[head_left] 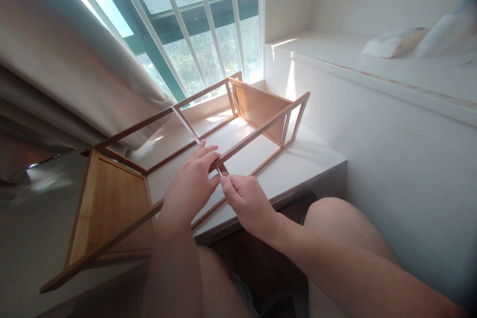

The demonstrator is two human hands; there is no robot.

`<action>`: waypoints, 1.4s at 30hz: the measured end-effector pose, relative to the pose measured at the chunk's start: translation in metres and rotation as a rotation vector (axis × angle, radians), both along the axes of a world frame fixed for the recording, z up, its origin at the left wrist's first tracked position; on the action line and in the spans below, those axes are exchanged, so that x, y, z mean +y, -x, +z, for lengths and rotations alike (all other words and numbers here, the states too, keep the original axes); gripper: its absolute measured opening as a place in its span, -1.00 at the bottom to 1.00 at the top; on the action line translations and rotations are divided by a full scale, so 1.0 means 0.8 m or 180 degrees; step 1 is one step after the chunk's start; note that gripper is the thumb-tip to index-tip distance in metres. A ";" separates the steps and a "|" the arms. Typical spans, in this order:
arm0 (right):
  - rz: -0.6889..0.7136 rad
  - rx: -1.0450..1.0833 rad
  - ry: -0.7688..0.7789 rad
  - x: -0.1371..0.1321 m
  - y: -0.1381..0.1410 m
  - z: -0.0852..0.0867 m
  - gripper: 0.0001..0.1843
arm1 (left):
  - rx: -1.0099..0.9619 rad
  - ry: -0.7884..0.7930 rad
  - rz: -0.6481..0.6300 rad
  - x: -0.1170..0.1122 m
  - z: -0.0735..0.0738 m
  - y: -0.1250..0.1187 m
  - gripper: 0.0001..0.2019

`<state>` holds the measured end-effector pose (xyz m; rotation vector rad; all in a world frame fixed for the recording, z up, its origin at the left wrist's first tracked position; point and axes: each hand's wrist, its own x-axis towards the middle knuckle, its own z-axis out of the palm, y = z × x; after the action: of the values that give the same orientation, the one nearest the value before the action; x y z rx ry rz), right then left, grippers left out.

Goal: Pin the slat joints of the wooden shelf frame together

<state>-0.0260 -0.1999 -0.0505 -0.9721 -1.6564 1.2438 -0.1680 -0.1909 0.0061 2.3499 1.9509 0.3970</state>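
Observation:
A light wooden rack frame lies on its side on a white ledge below the window. My left hand grips the frame's near long rail, fingers curled over it. My right hand pinches the near end of a thin white metal rod that runs diagonally across the frame to the far rail. The two hands meet at the rail's middle. Solid bamboo end panels close the frame at the left and the far right.
A beige curtain hangs at the left over a barred window. A higher white shelf at the right carries white pouches. My bare knees are below the ledge's front edge.

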 end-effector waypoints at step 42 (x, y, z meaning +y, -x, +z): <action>-0.0098 -0.2590 -0.1708 0.012 -0.022 0.028 -0.66 | 0.0100 -0.0028 0.0077 0.000 -0.001 -0.001 -0.85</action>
<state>-0.0080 -0.1901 -0.0280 -1.2149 -2.4010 0.3050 -0.1669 -0.1906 0.0057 2.3543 1.9970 0.3734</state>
